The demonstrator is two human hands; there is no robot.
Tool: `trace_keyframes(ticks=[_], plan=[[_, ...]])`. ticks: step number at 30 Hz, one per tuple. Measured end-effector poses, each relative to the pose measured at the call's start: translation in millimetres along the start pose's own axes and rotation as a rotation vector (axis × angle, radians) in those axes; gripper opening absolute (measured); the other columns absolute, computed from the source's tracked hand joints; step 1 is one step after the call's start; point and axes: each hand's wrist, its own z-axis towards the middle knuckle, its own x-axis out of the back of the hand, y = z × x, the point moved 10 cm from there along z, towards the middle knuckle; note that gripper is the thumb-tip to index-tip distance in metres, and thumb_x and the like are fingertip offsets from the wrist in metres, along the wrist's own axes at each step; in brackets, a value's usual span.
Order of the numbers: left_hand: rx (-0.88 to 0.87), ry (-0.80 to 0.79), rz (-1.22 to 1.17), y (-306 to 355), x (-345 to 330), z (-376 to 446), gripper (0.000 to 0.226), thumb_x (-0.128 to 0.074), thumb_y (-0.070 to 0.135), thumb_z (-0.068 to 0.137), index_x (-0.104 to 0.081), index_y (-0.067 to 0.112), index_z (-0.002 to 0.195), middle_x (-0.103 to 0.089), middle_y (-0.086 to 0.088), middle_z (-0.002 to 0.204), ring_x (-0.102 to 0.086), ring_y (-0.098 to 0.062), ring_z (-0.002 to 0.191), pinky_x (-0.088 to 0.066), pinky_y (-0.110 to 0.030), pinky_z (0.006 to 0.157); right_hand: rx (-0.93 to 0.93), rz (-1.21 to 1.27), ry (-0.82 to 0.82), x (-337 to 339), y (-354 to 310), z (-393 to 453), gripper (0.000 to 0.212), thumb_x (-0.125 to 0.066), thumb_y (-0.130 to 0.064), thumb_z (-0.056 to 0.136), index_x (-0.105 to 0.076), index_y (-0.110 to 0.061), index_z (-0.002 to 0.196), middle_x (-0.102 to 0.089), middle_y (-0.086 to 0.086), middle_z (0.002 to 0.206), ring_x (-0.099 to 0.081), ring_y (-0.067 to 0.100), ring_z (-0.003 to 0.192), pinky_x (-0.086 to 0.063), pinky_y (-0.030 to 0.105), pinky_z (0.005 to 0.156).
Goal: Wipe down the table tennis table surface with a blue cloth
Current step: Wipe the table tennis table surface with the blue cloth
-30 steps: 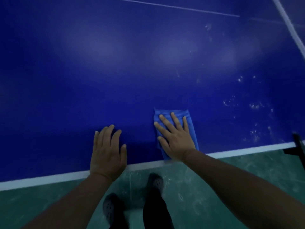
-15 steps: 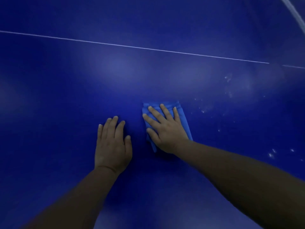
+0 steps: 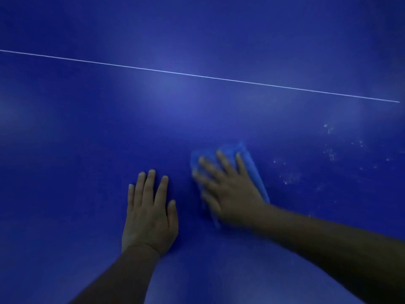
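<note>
Blue cloth (image 3: pixel 252 165), folded to pad, lies flat on table tennis surface (image 3: pixel 87 128) under right hand (image 3: pixel 230 191). Right hand spread, fingers straight, pressing cloth down; blurred, so fine detail unclear. Left hand (image 3: pixel 150 216) flat on bare surface just beside, fingers straight, holding nothing. Cloth likely soft, light, limp; may bunch or slip, so best handled by flat palm pressure over centre. White specks (image 3: pixel 328 154) right of cloth. White line (image 3: pixel 197 75) beyond. No containers visible.

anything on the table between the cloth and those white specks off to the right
Nothing visible does. The folded blue cloth lies flat under the right hand, and only bare blue table tennis table surface separates it from the white specks. The left hand rests flat on the opposite side, out of that path.
</note>
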Motion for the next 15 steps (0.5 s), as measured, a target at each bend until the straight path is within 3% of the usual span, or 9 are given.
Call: trace_keyframes(ticks=[2,3,5,7,8,12,15], plan=[[-0.003,0.005,0.0,-0.2,0.9,-0.4,0.061,-0.029,0.038,0.099,-0.042,0.009,0.15,-0.029,-0.016,0.161,-0.017,-0.033,0.153,-0.008,-0.05,0.124,0.234,-0.028,-0.069,-7.4,-15.5,-19.0,0.053,-0.036,-0.051,0.102,-0.038,-0.035,0.152,-0.031,-0.002,0.163,-0.023,0.035,0.151,-0.014,0.067,0.117],[-0.005,0.004,0.002,-0.1,0.8,0.1,0.06,-0.029,0.038,0.099,-0.042,0.009,0.15,-0.029,-0.016,0.161,-0.017,-0.033,0.153,-0.006,-0.049,0.124,0.256,-0.068,-0.059,-4.9,-2.3,-5.1,0.053,-0.037,-0.05,0.1,-0.042,-0.034,0.15,-0.035,-0.001,0.161,-0.028,0.037,0.149,-0.017,0.069,0.115],[-0.003,-0.005,0.011,-0.3,0.1,0.1,0.06,-0.029,0.039,0.099,-0.041,0.01,0.15,-0.028,-0.015,0.162,-0.016,-0.032,0.153,-0.005,-0.048,0.123,0.03,-0.079,-0.025,5.8,55.4,51.0,0.056,-0.035,-0.049,0.097,-0.046,-0.03,0.149,-0.04,0.002,0.158,-0.034,0.041,0.145,-0.023,0.074,0.109],[0.002,0.004,0.02,-0.5,2.0,-0.7,0.059,-0.03,0.038,0.099,-0.042,0.01,0.15,-0.028,-0.014,0.162,-0.016,-0.031,0.153,-0.007,-0.049,0.123,-0.165,-0.042,-0.07,11.8,97.3,93.0,0.06,-0.025,-0.052,0.097,-0.04,-0.033,0.152,-0.033,-0.001,0.162,-0.025,0.039,0.149,-0.015,0.073,0.113],[0.0,0.014,0.022,0.2,3.2,-0.7,0.059,-0.03,0.037,0.099,-0.042,0.01,0.15,-0.029,-0.014,0.162,-0.017,-0.032,0.153,-0.008,-0.05,0.122,-0.097,-0.052,-0.086,7.0,93.1,104.2,0.06,-0.023,-0.053,0.098,-0.038,-0.034,0.153,-0.03,-0.002,0.163,-0.021,0.038,0.151,-0.012,0.072,0.115],[0.025,0.041,0.016,0.2,9.3,-1.3,0.056,-0.035,0.036,0.097,-0.045,0.009,0.145,-0.035,-0.017,0.157,-0.026,-0.034,0.149,-0.012,-0.053,0.121,0.605,-0.197,-0.148,-4.0,19.7,103.7,0.052,-0.026,-0.049,0.105,-0.034,-0.034,0.154,-0.023,-0.006,0.165,-0.011,0.034,0.153,-0.006,0.066,0.118],[0.006,0.056,0.026,3.0,11.7,-1.3,0.053,-0.037,0.035,0.096,-0.051,0.008,0.14,-0.044,-0.017,0.149,-0.034,-0.034,0.143,-0.018,-0.055,0.119,0.799,-0.177,-0.125,2.2,-8.0,133.7,0.05,-0.027,-0.047,0.107,-0.031,-0.036,0.155,-0.02,-0.008,0.166,-0.009,0.033,0.154,-0.006,0.066,0.118]])
